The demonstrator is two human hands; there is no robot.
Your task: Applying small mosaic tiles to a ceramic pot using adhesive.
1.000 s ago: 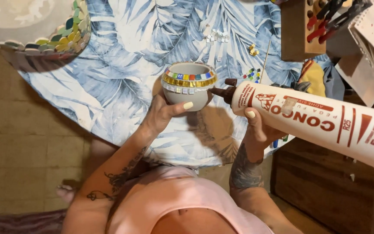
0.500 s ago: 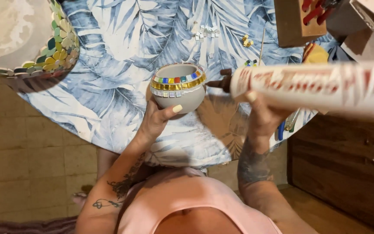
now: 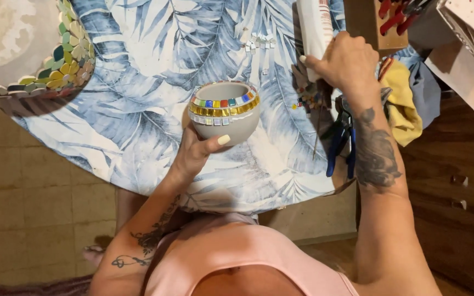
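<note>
My left hand [image 3: 198, 153] holds a small grey clay pot [image 3: 224, 112] from below, above the table's near edge. Rows of coloured and gold mosaic tiles ring the pot's rim. My right hand [image 3: 342, 61] is stretched out to the far right of the table, shut on a white glue bottle [image 3: 314, 27] that stands upright there. Loose small tiles [image 3: 258, 41] lie on the cloth beyond the pot.
A round table carries a blue-and-white leaf-print cloth [image 3: 138, 82]. A large mosaic-edged piece [image 3: 56, 60] sits at the left. Blue-handled pliers [image 3: 340, 143], yellow and blue rags [image 3: 407, 98], a wooden box [image 3: 377, 22] with red-handled tools and papers [image 3: 467, 49] crowd the right. Tiled floor lies below.
My right hand has swung the glue bottle away from the pot and up to the table's far right, where it now stands upright. The pot stays in my left hand.
</note>
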